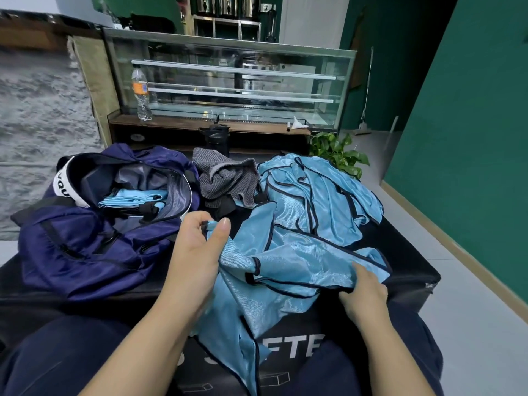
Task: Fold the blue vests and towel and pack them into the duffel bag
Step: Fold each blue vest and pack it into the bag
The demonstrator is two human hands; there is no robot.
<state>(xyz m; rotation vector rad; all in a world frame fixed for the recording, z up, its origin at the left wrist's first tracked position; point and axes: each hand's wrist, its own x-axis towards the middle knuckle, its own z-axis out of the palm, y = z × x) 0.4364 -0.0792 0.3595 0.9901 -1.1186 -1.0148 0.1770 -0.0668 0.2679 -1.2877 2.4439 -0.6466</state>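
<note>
Across the near table (405, 247), the vest (285, 267) runs left to right between both hands: left hand (197, 252) pinches its strap, right hand (363, 292) grips its far edge. Duffel bag (71, 241) lies open, nearer the left.

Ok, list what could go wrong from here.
1. The vest gripped by the left hand and right hand hangs over the table edge; it could slide off.
2. It touches the vest pile, so lifting may drag others.
3. The towel lies crumpled between bag and pile, easily forgotten.
</note>
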